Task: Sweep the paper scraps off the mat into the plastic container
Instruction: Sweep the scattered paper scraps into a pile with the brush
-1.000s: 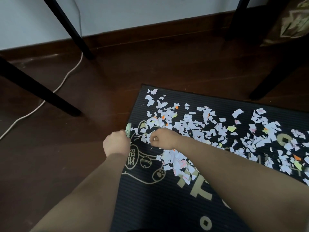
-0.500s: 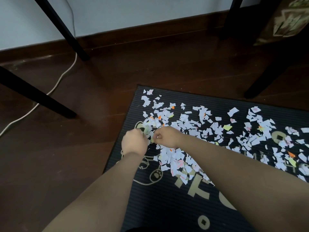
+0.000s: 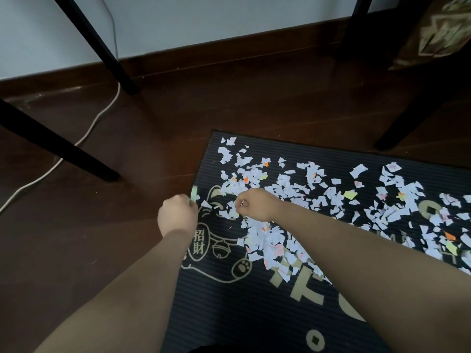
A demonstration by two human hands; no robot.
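A black ribbed mat (image 3: 229, 309) with gold cat print lies on the floor, strewn with several white and coloured paper scraps (image 3: 293, 189). My left hand (image 3: 177, 215) is a fist at the mat's left edge and grips a thin pale green plastic piece (image 3: 194, 194), mostly hidden by my fingers; whether it is the container I cannot tell. My right hand (image 3: 254, 205) is curled among the scraps just right of it. A small pale end (image 3: 242, 203) of something shows inside that fist. The two hands are a short gap apart.
Dark wooden floor (image 3: 76, 238) surrounds the mat. Black furniture legs (image 3: 63, 151) stand to the left and another leg (image 3: 407, 118) at the right. A white cable (image 3: 84, 136) runs along the floor to the wall. A patterned cloth (image 3: 438, 31) hangs top right.
My left hand went right until it met my right hand half a second ago, then drew back left to the mat's edge. My right hand stayed almost in place.
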